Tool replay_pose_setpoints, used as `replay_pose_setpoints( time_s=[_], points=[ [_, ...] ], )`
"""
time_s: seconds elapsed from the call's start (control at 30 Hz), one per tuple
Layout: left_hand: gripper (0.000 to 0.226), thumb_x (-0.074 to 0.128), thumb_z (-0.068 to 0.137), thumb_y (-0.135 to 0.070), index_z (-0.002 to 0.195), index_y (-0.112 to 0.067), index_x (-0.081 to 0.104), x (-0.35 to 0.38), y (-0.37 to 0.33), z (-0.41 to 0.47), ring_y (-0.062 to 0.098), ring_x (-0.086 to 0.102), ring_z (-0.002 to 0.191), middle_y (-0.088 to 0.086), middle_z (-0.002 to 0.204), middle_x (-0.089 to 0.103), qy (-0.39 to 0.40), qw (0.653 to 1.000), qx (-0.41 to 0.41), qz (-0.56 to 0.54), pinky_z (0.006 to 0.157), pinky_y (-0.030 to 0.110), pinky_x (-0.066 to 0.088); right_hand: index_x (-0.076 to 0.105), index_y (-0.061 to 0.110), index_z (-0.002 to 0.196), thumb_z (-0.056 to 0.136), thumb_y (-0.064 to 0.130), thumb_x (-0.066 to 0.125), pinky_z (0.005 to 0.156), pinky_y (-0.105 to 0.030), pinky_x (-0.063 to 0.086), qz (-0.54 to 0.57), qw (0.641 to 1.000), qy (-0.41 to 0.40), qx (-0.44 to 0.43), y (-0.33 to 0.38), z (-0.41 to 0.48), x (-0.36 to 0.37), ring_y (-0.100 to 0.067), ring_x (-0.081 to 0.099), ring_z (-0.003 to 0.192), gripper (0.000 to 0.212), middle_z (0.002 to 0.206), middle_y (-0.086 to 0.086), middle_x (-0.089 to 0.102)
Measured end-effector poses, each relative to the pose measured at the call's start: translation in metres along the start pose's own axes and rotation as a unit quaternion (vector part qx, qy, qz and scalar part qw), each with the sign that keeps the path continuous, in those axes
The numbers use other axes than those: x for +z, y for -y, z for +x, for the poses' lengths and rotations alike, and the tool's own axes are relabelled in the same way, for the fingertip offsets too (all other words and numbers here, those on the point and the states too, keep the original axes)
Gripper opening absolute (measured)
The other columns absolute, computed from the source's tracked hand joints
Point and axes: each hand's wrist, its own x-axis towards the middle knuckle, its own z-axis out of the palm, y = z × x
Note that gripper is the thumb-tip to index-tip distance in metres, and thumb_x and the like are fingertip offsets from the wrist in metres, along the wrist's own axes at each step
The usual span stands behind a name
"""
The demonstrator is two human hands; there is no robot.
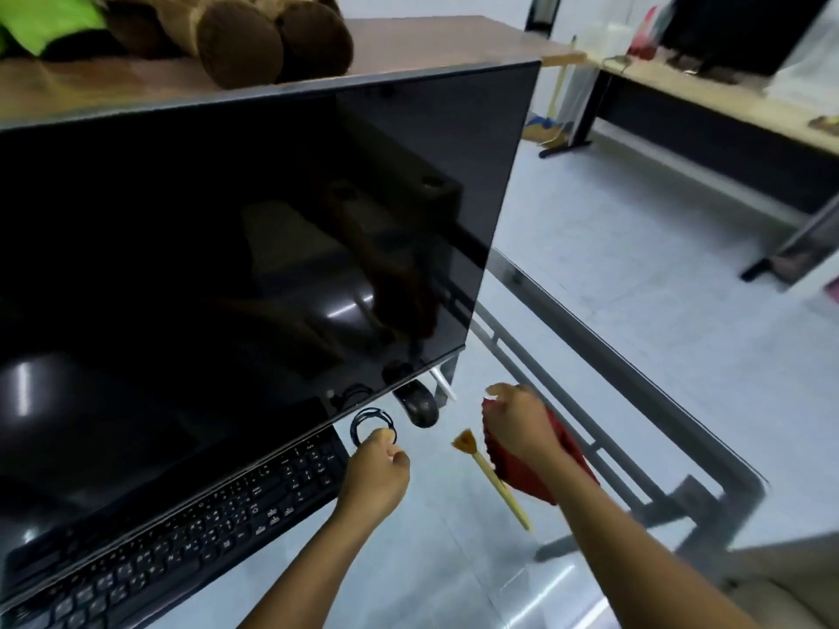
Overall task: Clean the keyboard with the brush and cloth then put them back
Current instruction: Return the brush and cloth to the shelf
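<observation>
A black keyboard lies on the glass desk below a large dark monitor. Just off its right end hovers my left hand, fingers curled shut, with nothing visible in them. A brush with a pale wooden handle and tan bristles lies on the glass between my hands, bristles pointing away from me. My right hand rests on a red cloth to the right of the brush, fingers closing on its upper edge.
The dark monitor fills the left and leans over the keyboard. A black mouse and a coiled black cable sit under its lower right corner. The desk's metal frame runs along the right edge. A second desk stands across the floor.
</observation>
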Motion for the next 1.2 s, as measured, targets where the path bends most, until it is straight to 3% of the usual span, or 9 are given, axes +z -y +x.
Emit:
replay_pose_setpoints(
  time_s=[0.13,0.27,0.37,0.47,0.6,0.73,0.97,1.1,1.2],
  points=[
    [0.018,0.046,0.086,-0.021,0.094,-0.011,0.059,0.022,-0.009,0.0,0.023,0.067,0.087,0.004,0.096,0.069,0.066,0.997,-0.023,0.015,0.075,0.037,0.056,0.059,0.014,0.115,0.087,0.03,0.05,0.089,-0.04,0.047,-0.047,0.989,-0.009,0.14,-0.058,-0.003,-0.025,-0.034,0.051,0.111,0.034,0.126,-0.017,0.053],
    [0.023,0.043,0.088,-0.02,0.094,-0.004,0.058,0.058,-0.026,-0.001,0.022,0.069,0.067,0.013,0.09,0.071,0.129,0.988,-0.083,0.03,0.056,0.025,0.052,0.047,0.006,0.127,0.086,0.054,0.052,0.094,-0.049,0.047,-0.043,0.962,0.036,0.267,-0.1,-0.013,-0.022,-0.038,0.053,0.113,0.063,0.129,-0.019,0.05],
    [0.027,0.044,0.095,-0.024,0.107,-0.003,0.056,0.085,-0.04,0.009,0.021,0.07,0.062,0.014,0.092,0.069,0.125,0.983,-0.131,0.002,0.051,0.024,0.053,0.046,0.001,0.12,0.087,0.049,0.058,0.085,-0.039,0.049,0.005,0.969,0.02,0.246,-0.105,-0.014,-0.017,-0.037,0.058,0.108,0.06,0.121,-0.019,0.058],
    [0.03,0.043,0.097,-0.036,0.1,-0.009,0.056,0.106,-0.055,0.017,0.021,0.069,0.058,0.007,0.085,0.067,0.09,0.987,-0.135,0.007,0.056,0.029,0.059,0.047,0.002,0.116,0.095,0.037,0.052,0.081,-0.035,0.047,-0.008,0.98,0.056,0.192,-0.095,-0.011,-0.012,-0.033,0.06,0.106,0.041,0.115,-0.016,0.063],
    [0.02,0.052,0.094,-0.032,0.102,-0.015,0.058,0.131,-0.065,0.023,0.023,0.069,0.08,0.002,0.094,0.067,0.026,0.99,-0.097,0.098,0.07,0.034,0.059,0.045,0.008,0.116,0.101,0.029,0.04,0.075,-0.034,0.044,0.022,0.989,0.047,0.139,-0.086,-0.006,-0.016,-0.029,0.061,0.096,0.026,0.109,-0.014,0.064],
    [0.013,0.05,0.092,-0.025,0.097,-0.015,0.056,0.137,-0.071,0.029,0.021,0.067,0.079,0.002,0.09,0.066,0.024,0.987,-0.131,0.086,0.07,0.032,0.058,0.051,0.013,0.115,0.1,0.029,0.045,0.071,-0.026,0.045,0.052,0.994,0.06,0.072,-0.086,0.008,-0.029,-0.016,0.056,0.081,0.023,0.099,-0.003,0.063],
    [0.022,0.048,0.091,-0.031,0.077,-0.014,0.052,0.122,-0.068,0.029,0.019,0.064,0.057,0.004,0.073,0.065,-0.001,0.985,-0.167,-0.051,0.046,0.024,0.049,0.053,0.019,0.107,0.098,0.036,0.048,0.059,-0.02,0.045,0.089,0.995,0.047,0.013,-0.07,0.034,-0.056,-0.005,0.056,0.073,0.02,0.087,0.005,0.06],
    [0.021,0.049,0.089,-0.029,0.079,-0.012,0.054,0.113,-0.066,0.025,0.017,0.059,0.052,0.005,0.071,0.064,0.006,0.982,-0.172,-0.074,0.043,0.02,0.043,0.054,0.014,0.107,0.096,0.038,0.051,0.074,-0.031,0.053,0.026,0.995,0.076,0.059,-0.085,0.027,-0.049,-0.013,0.06,0.08,0.026,0.088,0.001,0.061],
    [0.02,0.049,0.089,-0.029,0.081,-0.012,0.055,0.11,-0.065,0.024,0.016,0.058,0.052,0.005,0.072,0.064,0.009,0.983,-0.17,-0.074,0.044,0.021,0.044,0.049,0.015,0.115,0.095,0.04,0.051,0.085,-0.038,0.053,-0.041,0.989,0.085,0.11,-0.101,0.011,-0.041,-0.021,0.062,0.095,0.032,0.105,-0.003,0.063]
  ],
)
